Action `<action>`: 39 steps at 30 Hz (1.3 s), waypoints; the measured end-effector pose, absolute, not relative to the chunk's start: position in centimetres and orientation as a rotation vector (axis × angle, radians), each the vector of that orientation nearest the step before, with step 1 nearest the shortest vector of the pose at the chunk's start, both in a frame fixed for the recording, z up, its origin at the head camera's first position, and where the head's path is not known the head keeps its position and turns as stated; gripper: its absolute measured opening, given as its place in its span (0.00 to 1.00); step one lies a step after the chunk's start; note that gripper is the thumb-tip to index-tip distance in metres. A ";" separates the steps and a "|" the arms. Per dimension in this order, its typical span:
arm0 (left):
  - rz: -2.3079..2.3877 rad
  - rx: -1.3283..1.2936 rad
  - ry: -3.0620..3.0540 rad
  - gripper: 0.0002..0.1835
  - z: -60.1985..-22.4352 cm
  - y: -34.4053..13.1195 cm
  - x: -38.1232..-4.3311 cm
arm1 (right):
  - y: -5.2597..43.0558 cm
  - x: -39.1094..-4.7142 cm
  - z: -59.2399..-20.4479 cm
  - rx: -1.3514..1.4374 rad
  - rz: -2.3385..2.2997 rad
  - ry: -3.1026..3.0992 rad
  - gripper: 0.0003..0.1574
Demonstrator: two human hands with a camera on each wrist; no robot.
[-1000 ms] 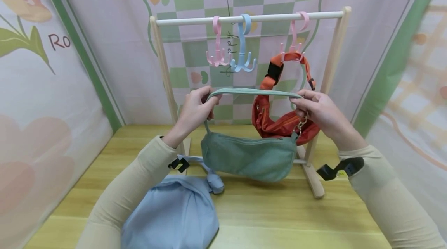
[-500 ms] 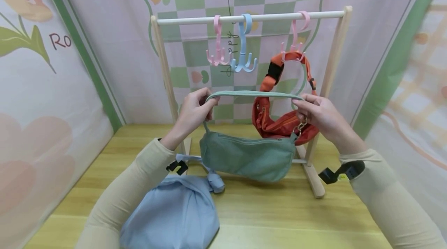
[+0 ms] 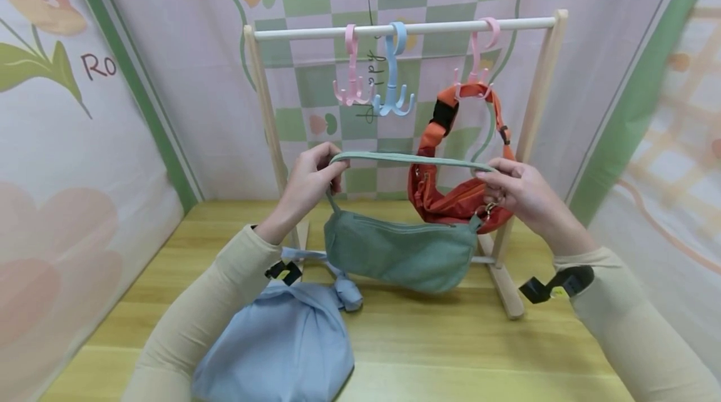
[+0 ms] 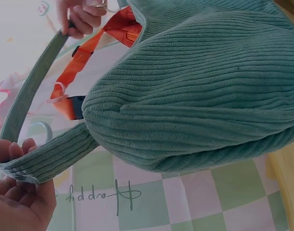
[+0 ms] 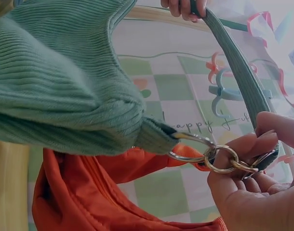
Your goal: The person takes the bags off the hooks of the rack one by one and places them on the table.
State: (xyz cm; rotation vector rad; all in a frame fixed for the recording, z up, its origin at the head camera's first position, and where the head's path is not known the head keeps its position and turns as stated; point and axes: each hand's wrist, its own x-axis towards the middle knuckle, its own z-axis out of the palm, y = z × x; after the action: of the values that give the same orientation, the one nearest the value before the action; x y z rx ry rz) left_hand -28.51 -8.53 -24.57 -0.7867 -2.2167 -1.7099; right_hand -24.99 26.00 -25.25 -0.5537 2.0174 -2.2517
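A green corduroy shoulder bag [image 3: 400,252] hangs by its strap [image 3: 411,158] between both hands, in front of the rack. My left hand [image 3: 317,170] pinches the strap near its left end. Near the other end, my right hand [image 3: 518,192] holds the strap by its ring hardware; in the right wrist view gold-coloured rings [image 5: 221,159] link bag and strap beside the fingers. The strap is stretched almost level above the zipped top. Behind the bag, an orange-red waist bag [image 3: 450,198] hangs from a pink hook [image 3: 475,61].
The wooden rack [image 3: 543,89] carries a white bar [image 3: 434,28] with another pink hook [image 3: 352,70] and a blue hook [image 3: 391,70], both without bags. A light blue cloth bag [image 3: 281,345] with a knotted strap lies on the wooden table [image 3: 450,352], front left.
My right hand has moved slightly right and down, so the strap now slopes a little toward that side. The left hand has lowered slightly and keeps its hold.
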 end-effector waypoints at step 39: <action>-1.853 -0.818 -2.163 0.12 -25.1 -9.2 -27.7 | 26.1 -24.3 -27.0 -0.465 -2.212 2.345 0.11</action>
State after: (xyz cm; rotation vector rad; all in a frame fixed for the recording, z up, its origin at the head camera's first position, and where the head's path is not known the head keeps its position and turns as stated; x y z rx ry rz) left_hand -27.68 -9.21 -25.11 -0.8180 -2.1629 -1.8529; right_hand -24.34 26.07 -27.04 -0.4646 2.3452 -2.2120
